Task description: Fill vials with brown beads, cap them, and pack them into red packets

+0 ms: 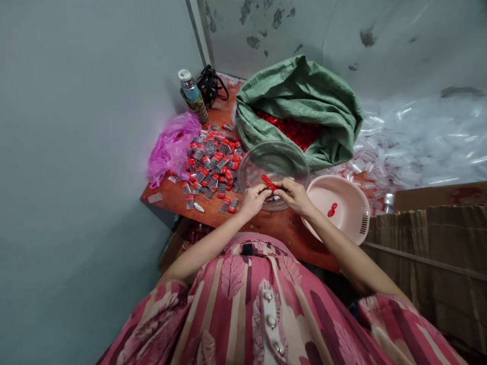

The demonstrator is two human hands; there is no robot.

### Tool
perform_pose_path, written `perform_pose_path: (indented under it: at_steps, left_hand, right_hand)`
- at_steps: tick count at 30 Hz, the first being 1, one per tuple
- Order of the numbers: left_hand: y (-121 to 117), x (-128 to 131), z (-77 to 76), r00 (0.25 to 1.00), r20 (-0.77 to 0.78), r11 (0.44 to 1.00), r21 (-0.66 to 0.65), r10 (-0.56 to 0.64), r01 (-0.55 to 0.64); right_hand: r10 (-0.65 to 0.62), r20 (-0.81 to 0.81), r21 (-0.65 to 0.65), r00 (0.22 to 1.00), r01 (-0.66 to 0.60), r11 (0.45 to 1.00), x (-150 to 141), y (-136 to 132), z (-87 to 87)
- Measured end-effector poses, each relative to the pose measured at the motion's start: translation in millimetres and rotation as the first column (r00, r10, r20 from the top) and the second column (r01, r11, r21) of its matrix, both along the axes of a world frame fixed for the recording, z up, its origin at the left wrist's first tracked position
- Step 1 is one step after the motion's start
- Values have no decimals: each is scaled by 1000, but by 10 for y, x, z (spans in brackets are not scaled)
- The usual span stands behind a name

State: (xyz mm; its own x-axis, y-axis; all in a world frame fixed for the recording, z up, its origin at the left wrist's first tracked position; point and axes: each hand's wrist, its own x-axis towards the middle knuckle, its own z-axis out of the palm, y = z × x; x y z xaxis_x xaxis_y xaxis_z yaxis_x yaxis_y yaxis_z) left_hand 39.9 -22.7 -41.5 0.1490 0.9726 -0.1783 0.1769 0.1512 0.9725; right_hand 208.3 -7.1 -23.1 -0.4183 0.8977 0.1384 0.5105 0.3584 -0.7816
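Observation:
My left hand (254,199) and my right hand (293,196) meet over the near side of a clear plastic bowl (247,161). Their fingertips pinch a small red plastic piece (267,180), which sticks up between them; its lower part is hidden by my fingers. To the left of my left hand lies a heap of small clear packets with red caps (213,162), dark inside. A pale pink basin (355,195) stands beside my right forearm, with a couple of red pieces (332,209) in it.
Behind the bowl is a green sack (300,83) holding many red pieces (292,131). Clear plastic parts (403,137) spread along the right. A pink bag (173,147), a bottle (189,86) and a black cable (211,86) sit at left. Cardboard (429,243) borders the orange table (277,221).

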Motion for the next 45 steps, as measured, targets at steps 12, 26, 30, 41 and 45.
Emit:
perform_pose_path:
  at_steps: [12, 26, 30, 41, 45]
  left_hand:
    - [141, -47, 30, 928, 125, 936, 46, -351, 348]
    - [79, 35, -37, 790, 578, 943, -334, 204, 2]
    - [73, 74, -13, 790, 562, 940, -339, 243, -48]
    - [221, -8, -238, 832, 478, 930, -350, 281, -113]
    - [442, -238, -331, 854, 386, 913, -347, 348, -215]
  right_hand:
    - [423, 485, 93, 766, -526, 845, 91, 375, 595]
    - [61, 367, 258, 928, -164, 952, -82, 2, 21]
    - [-50, 300, 326, 953, -53, 944, -154, -52, -72]
    - [-59, 288, 252, 956, -17, 968, -310, 16, -325]
    - [-51, 239, 135, 970, 19, 991, -272, -35, -349]
